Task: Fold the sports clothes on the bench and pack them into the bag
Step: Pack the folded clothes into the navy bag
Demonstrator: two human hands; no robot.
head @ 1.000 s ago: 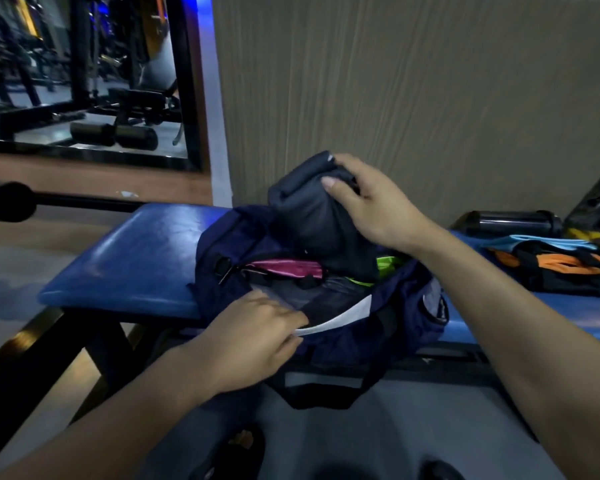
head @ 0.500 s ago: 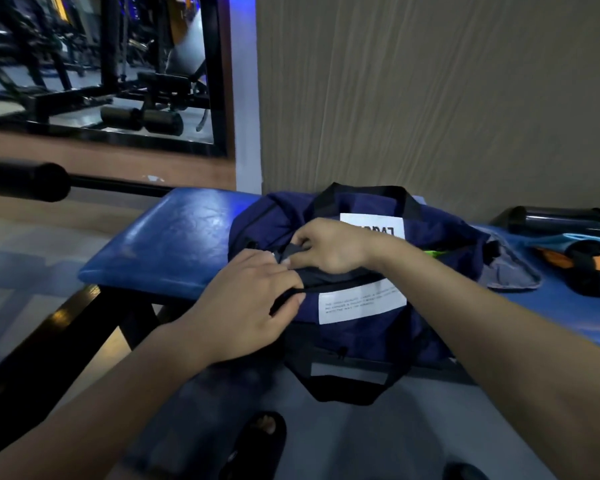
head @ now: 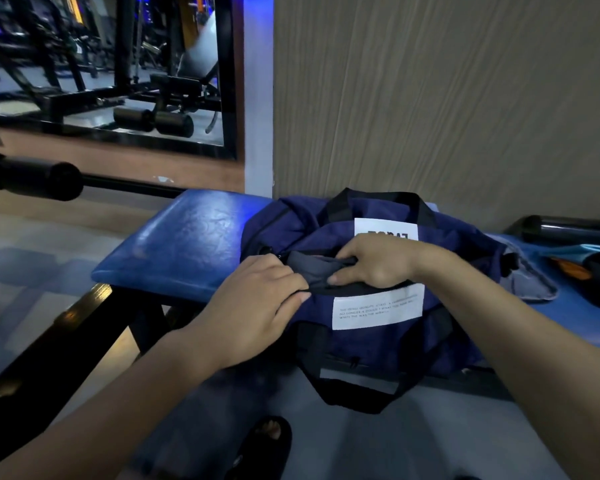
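The navy fabric duffel bag with black webbing handles and white printed labels (head: 388, 341) lies on the blue padded bench (head: 187, 244), its long axis running left to right along the seat, against the far wall; its top opening sits directly under both hands, so no reach is needed. The left hand (head: 257, 299) rests at the left end of the opening, fingers curled against the bag's edge; whether it pinches the cloth I cannot tell. The right hand (head: 378, 261) grips a fold of dark grey garment (head: 312, 268) that still bulges from the opening, between the 2 hands and touching both. The right hand is nearer the middle of the bag, and I judge a downward push from it is what remains. The near handle hangs over the bench's near edge; bare seat lies to the left. To the right, well apart, black and orange clothing (head: 596, 275) still lies on the bench.
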